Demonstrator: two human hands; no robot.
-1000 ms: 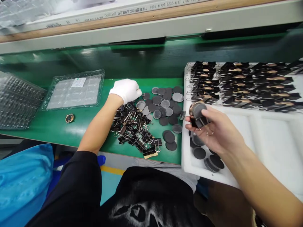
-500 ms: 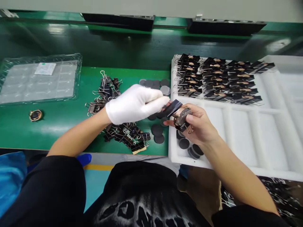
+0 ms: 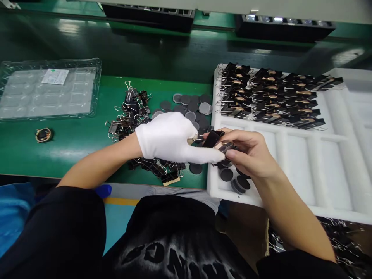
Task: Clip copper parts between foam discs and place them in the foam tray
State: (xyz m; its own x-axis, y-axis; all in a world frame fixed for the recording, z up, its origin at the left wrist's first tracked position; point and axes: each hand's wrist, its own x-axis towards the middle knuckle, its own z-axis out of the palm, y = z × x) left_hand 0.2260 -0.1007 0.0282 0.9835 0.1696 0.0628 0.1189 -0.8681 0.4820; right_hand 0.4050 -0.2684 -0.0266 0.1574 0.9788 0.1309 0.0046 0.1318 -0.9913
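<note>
My right hand point(image 3: 251, 155), bare, is closed around a copper-wound coil point(image 3: 220, 145) with a dark disc on its near face. A black binder clip point(image 3: 213, 138) sits across the coil, its wire handle pointing left. My left hand point(image 3: 171, 137), in a white glove, is closed at the clip; its thumb stretches along the near side to the disc, close to my right thumb. The left fingertips behind the clip are partly hidden. Loose dark discs point(image 3: 192, 106) lie beyond the left hand, and a heap of binder clips point(image 3: 132, 110) lies beside it.
At right, a white foam tray point(image 3: 302, 135) holds rows of clipped coils point(image 3: 269, 95) and several discs point(image 3: 240, 184). A clear plastic tray point(image 3: 49, 93) and a single coil point(image 3: 44, 135) are on the green table point(image 3: 72, 155) at left. Black bins point(image 3: 285, 28) stand at the back.
My left thumb has gone from a pinch at the clip's handle end to stretching along the coil's near side. The left hand shifted right; the coil turned slightly in my right hand.
</note>
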